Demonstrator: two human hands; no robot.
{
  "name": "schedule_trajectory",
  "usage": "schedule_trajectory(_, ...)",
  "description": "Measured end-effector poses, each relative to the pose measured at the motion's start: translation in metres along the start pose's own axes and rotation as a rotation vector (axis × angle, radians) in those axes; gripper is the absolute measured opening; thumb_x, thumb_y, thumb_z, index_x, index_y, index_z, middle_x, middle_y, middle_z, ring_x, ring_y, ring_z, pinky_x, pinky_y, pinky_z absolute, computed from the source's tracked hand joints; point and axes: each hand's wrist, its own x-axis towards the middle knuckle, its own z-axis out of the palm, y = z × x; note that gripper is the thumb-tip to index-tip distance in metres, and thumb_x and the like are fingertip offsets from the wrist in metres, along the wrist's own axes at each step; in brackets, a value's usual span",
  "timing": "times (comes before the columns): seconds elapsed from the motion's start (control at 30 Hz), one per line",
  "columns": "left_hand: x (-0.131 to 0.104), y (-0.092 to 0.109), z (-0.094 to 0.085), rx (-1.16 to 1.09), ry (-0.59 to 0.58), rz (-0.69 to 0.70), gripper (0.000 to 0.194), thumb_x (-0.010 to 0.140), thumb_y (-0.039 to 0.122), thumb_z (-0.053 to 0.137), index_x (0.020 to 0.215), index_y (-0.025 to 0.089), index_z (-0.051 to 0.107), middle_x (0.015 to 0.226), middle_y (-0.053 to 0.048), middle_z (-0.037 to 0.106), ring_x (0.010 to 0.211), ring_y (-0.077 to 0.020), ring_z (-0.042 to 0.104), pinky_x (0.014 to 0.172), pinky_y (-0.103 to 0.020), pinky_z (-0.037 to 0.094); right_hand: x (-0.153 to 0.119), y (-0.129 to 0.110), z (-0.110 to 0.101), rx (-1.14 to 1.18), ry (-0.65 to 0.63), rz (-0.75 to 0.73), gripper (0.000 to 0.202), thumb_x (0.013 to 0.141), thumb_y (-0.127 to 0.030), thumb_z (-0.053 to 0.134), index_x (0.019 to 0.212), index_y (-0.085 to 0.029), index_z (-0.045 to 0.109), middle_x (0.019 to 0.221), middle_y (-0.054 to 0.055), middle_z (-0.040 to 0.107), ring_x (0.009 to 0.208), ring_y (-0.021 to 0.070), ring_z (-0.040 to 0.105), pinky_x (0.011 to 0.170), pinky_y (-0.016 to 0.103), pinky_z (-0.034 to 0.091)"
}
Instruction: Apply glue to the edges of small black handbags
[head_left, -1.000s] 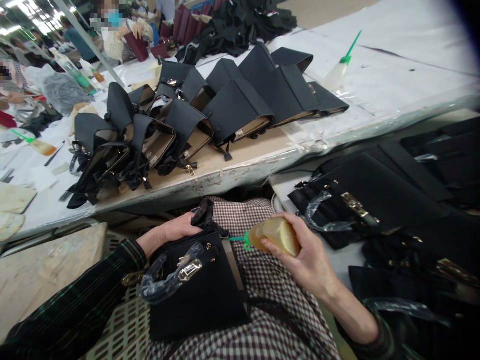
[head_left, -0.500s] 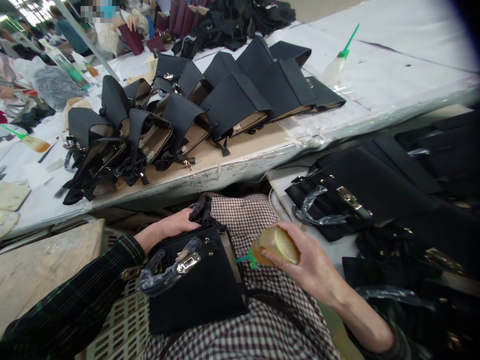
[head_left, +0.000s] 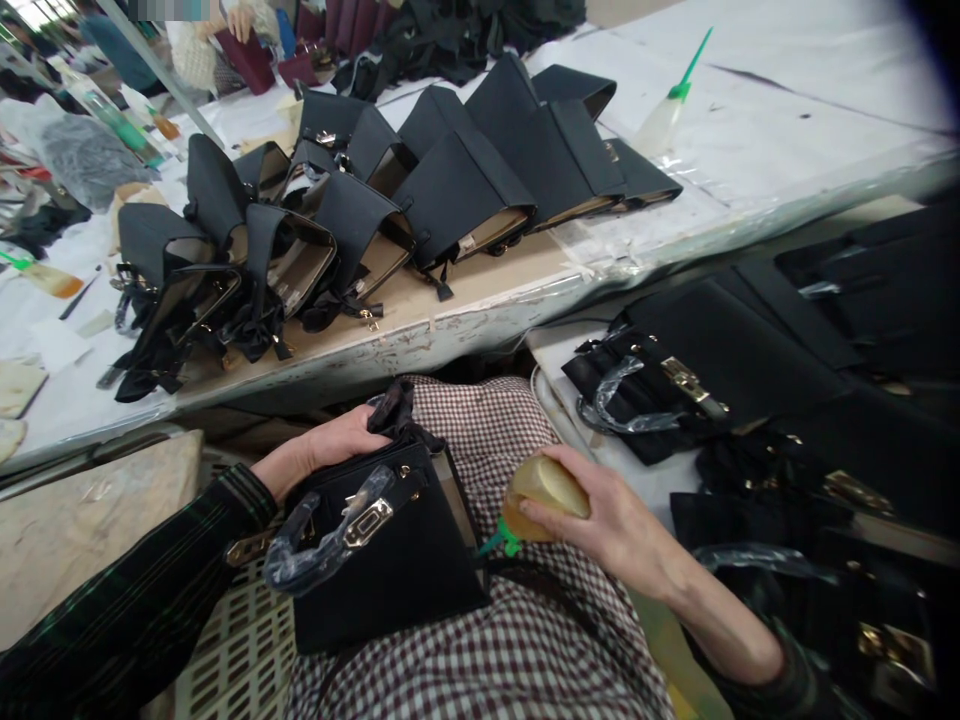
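Observation:
A black handbag (head_left: 397,560) with a gold clasp and plastic-wrapped handles lies on my lap, over a checkered apron (head_left: 480,420). My left hand (head_left: 337,445) grips the bag at its upper left edge, beside some bunched black material. In my right hand (head_left: 592,510) is a squeeze bottle (head_left: 544,490) of yellowish liquid. Its green nozzle points down and left at the lower part of the bag's open, beige-edged side. Whether the tip touches the bag cannot be made out.
Several black bag pieces (head_left: 461,185) stand along the table (head_left: 480,310) ahead. More black bags (head_left: 739,350) lie at right. Another glue-type bottle (head_left: 664,115) stands on the table. A plastic crate (head_left: 236,640) is at lower left. Another person's hand (head_left: 240,20) holds a maroon piece.
The bottle's nozzle has moved down along the bag's side and now tilts more downward. The view has shifted slightly. My left hand keeps its hold on the bag.

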Motion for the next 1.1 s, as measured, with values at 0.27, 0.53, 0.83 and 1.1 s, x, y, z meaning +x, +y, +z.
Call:
schedule_trajectory(0.27, -0.061, 0.049, -0.016, 0.380, 0.112, 0.053, 0.010, 0.073, 0.019, 0.068, 0.083, 0.016, 0.067, 0.070, 0.006, 0.061, 0.062, -0.0122, 0.052, 0.060, -0.022, 0.044, 0.000, 0.008, -0.018, 0.354, 0.357, 0.182, 0.052, 0.083, -0.062, 0.073, 0.116, -0.022, 0.062, 0.094, 0.004, 0.068, 0.075, 0.0230, 0.063, 0.052, 0.028, 0.049)
schedule_trajectory(0.53, -0.075, 0.031, 0.020, 0.649, 0.086, 0.209, 0.013, 0.073, 0.013, 0.063, 0.085, 0.016, 0.065, 0.078, 0.004, 0.063, 0.072, -0.0137, 0.052, 0.070, -0.024, 0.040, 0.015, 0.023, 0.008, 0.113, 0.420, 0.020, 0.058, 0.081, -0.060, 0.076, 0.120, -0.021, 0.059, 0.113, 0.010, 0.069, 0.101, 0.0322, 0.067, 0.091, 0.050, 0.055)
schedule_trajectory(0.83, -0.082, 0.020, 0.012, 0.593, 0.081, 0.224, 0.018, 0.071, 0.014, 0.061, 0.089, 0.016, 0.065, 0.076, 0.004, 0.059, 0.069, -0.0135, 0.050, 0.067, -0.024, 0.039, 0.067, 0.017, 0.039, -0.034, 0.354, -0.174, 0.055, 0.088, -0.061, 0.070, 0.123, -0.021, 0.056, 0.120, 0.013, 0.067, 0.109, 0.0329, 0.065, 0.098, 0.052, 0.053)
schedule_trajectory(1.1, -0.081, 0.016, 0.009, 0.556, 0.055, 0.260, 0.016, 0.070, 0.011, 0.060, 0.085, 0.016, 0.062, 0.074, 0.006, 0.055, 0.068, -0.0118, 0.046, 0.067, -0.023, 0.037, 0.069, 0.017, 0.034, -0.051, 0.270, -0.115, 0.050, 0.088, -0.056, 0.070, 0.121, -0.020, 0.059, 0.115, 0.012, 0.069, 0.104, 0.0318, 0.067, 0.095, 0.050, 0.055)
